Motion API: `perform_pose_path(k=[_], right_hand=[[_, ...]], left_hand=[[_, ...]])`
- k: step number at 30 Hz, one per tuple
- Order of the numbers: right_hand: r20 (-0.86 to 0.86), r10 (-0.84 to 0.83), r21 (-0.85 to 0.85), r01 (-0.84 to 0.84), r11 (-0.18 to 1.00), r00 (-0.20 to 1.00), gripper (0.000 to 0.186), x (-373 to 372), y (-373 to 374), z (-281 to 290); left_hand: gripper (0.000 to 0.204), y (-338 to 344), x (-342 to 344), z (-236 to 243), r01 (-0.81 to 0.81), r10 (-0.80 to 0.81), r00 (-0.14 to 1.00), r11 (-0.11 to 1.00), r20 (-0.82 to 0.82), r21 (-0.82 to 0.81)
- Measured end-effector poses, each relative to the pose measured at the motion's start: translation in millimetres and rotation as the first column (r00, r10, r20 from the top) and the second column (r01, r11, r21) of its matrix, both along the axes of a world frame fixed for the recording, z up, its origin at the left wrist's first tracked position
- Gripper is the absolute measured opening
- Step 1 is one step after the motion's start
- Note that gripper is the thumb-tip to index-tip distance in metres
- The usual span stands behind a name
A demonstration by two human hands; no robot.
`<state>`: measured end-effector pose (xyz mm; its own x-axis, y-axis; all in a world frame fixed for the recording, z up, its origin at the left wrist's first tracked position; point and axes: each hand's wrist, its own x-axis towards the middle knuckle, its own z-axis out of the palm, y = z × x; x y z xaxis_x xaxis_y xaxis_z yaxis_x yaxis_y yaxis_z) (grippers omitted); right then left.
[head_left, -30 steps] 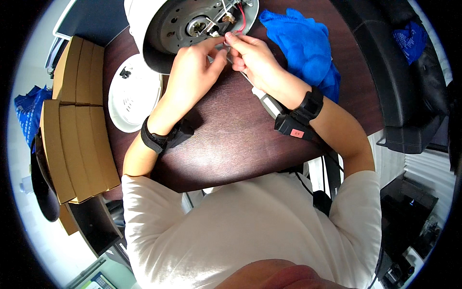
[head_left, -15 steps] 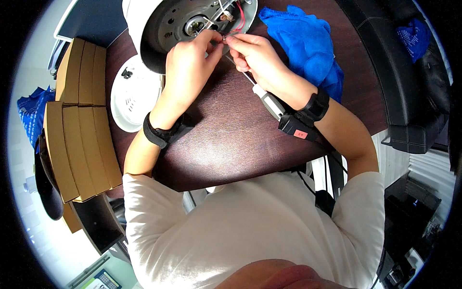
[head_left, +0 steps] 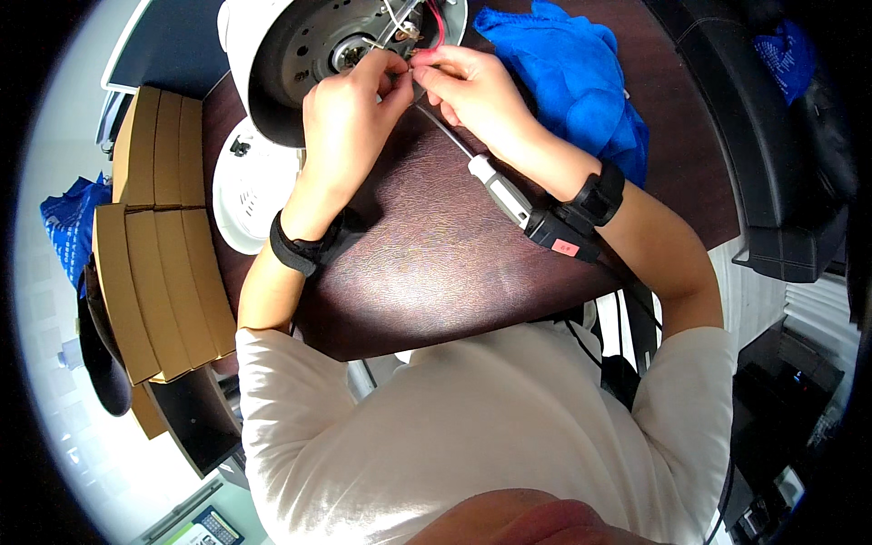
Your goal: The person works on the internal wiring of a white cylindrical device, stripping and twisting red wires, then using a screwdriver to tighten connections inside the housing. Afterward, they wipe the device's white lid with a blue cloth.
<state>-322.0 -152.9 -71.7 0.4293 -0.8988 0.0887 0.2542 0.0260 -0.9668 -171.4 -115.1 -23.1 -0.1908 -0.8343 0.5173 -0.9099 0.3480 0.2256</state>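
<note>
At the far side of the table, a white round appliance housing point(head_left: 243, 36) lies tipped with its open metal inside facing me. A red wire point(head_left: 440, 25) comes out of its inner parts and runs down to my fingers. My left hand point(head_left: 350, 113) is closed in a pinch by the housing's rim, on something too small to make out. Close against it, my right hand point(head_left: 477, 95) pinches the red wire near its end. The fingertips hide the wire's tip. A screwdriver point(head_left: 498, 191) with a grey-white handle lies below my right hand, its shaft pointing toward the fingers.
A white round cover point(head_left: 259, 209) lies left of my left forearm. Brown cardboard boxes point(head_left: 163, 272) stand along the left table edge. A crumpled blue cloth point(head_left: 563, 82) sits beyond my right wrist. A black box with a cable point(head_left: 559, 238) is by my right wristband.
Both hands and the housing appear slightly farther left and higher in view. The fingers stay pinched close together at the wire. The screwdriver lies in nearly the same place.
</note>
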Motion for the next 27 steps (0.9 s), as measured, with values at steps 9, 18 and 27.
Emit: perform_pose_path(k=[9, 18, 27], right_hand=[[-0.090, -0.104, -0.225, 0.082, 0.971, 0.990, 0.019, 2.6, -2.8, -6.5], [-0.140, -0.276, -0.494, 0.174, 0.852, 0.951, 0.013, 4.2, -3.4, -7.3], [-0.266, -0.279, -0.546, 0.094, 0.832, 0.923, 0.011, 1.9, -5.7, -7.1]], left_hand=[[0.012, 2.9, -1.7, -2.5, -0.024, 0.024, 0.998, 1.000, -0.064, 0.004], [0.011, 5.6, -1.4, 1.6, -0.025, 0.026, 0.996, 1.000, -0.086, 0.010], [0.013, 7.6, 0.1, -0.8, -0.046, 0.052, 0.993, 0.998, -0.106, 0.051]])
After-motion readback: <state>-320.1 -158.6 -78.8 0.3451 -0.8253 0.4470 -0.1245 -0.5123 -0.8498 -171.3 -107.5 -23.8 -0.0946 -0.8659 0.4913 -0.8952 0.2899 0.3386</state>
